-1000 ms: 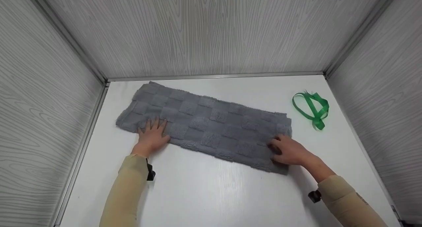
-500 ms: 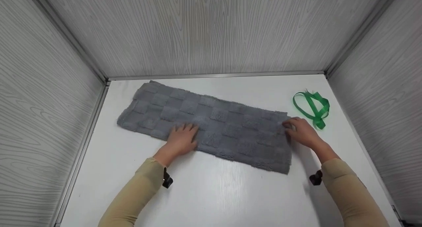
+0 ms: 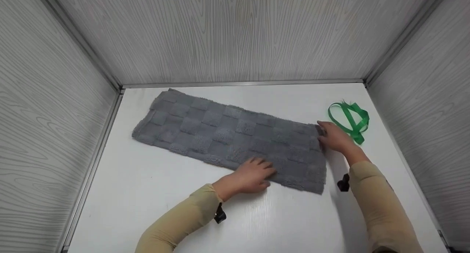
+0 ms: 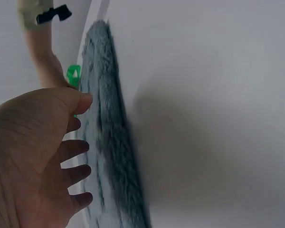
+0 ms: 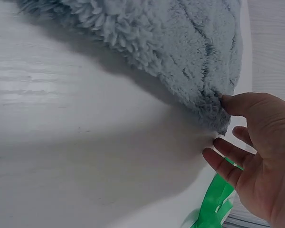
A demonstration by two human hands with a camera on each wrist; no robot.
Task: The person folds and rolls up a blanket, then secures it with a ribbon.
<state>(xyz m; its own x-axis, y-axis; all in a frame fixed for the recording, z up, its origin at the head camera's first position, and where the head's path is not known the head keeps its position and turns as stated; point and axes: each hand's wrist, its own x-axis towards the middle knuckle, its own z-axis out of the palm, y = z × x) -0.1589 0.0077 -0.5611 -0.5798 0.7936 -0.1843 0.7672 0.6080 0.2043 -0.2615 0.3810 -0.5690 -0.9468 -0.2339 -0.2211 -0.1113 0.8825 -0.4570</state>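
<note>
A grey plush towel [image 3: 227, 132] with a raised checkered pattern lies slanted across the white table as a long folded strip. My left hand [image 3: 251, 175] is over its near long edge, right of the middle, with fingers apart. In the left wrist view those fingers [image 4: 76, 173] are slightly bent above the plush, holding nothing. At the towel's far right corner is my right hand [image 3: 333, 136]. The right wrist view has its thumb against the corner [image 5: 213, 111] and the other fingers spread just beyond the edge, not closed round the cloth.
A loosely looped green ribbon [image 3: 354, 124] lies at the back right, close beyond my right hand. Pale wood-grain panels [image 3: 235, 36] enclose the table [image 3: 176, 216] at the back and on both sides.
My left hand has slid rightward along the towel's near edge, from its left part to right of the middle. My right hand has moved up from the right end to the far corner.
</note>
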